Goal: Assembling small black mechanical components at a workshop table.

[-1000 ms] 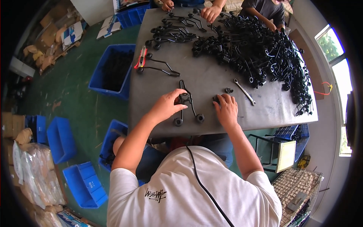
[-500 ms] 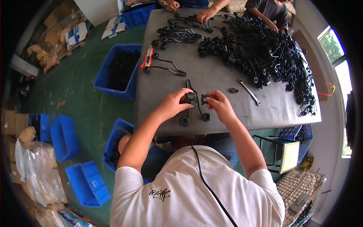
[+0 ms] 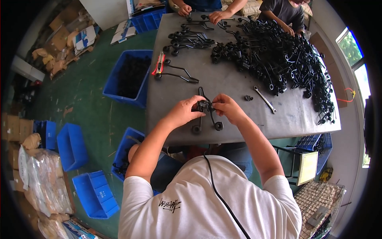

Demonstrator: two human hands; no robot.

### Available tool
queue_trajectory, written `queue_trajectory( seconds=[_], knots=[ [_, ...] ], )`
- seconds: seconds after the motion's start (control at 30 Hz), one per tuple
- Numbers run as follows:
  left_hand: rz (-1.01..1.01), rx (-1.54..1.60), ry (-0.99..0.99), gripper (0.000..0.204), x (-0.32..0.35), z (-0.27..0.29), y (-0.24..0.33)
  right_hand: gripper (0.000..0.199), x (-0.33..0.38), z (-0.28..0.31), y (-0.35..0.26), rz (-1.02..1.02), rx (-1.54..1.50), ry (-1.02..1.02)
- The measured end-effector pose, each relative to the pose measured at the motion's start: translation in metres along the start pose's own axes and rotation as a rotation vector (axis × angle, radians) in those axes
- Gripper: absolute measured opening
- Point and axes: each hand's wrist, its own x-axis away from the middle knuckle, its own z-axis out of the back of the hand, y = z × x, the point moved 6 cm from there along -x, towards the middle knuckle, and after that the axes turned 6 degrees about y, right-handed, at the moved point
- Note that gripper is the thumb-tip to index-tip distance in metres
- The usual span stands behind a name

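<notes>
The left hand (image 3: 183, 113) has its grip closed on a black metal frame (image 3: 203, 106), near the front edge of the desk (image 3: 238, 124); the right hand (image 3: 228, 108) pinches a small clip (image 3: 210, 106) against it

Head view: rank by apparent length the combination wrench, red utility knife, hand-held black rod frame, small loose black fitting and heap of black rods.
1. Heap of black rods
2. Black rod frame
3. Combination wrench
4. Red utility knife
5. Small black fitting
In area, 3 and 4 look alike.
</notes>
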Motion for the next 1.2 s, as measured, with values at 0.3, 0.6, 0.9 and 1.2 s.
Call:
queue_trajectory(
  seconds=[0.3, 0.6, 0.9, 1.2],
  knots=[
    [0.163, -0.024, -0.065, 0.05, -0.003, 0.001, 0.007, 0.02, 0.005, -0.013, -0.022, 0.074, 0.235, 0.028],
    [0.08, -0.425, -0.051, 0.05, -0.004, -0.018, 0.015, 0.026, 0.009, -0.022, -0.036, 0.135, 0.422, 0.054],
    [-0.092, -0.343, 0.753, 0.065, 0.027, -0.027, 0.027, 0.037, 0.068, 0.087, -0.006, 0.566, 0.872, 0.988],
    [0.128, -0.369, 0.703, 0.031, 0.038, -0.026, 0.004, 0.027, 0.04, 0.107, -0.016, 0.583, 1.263, 0.857]
  ],
)
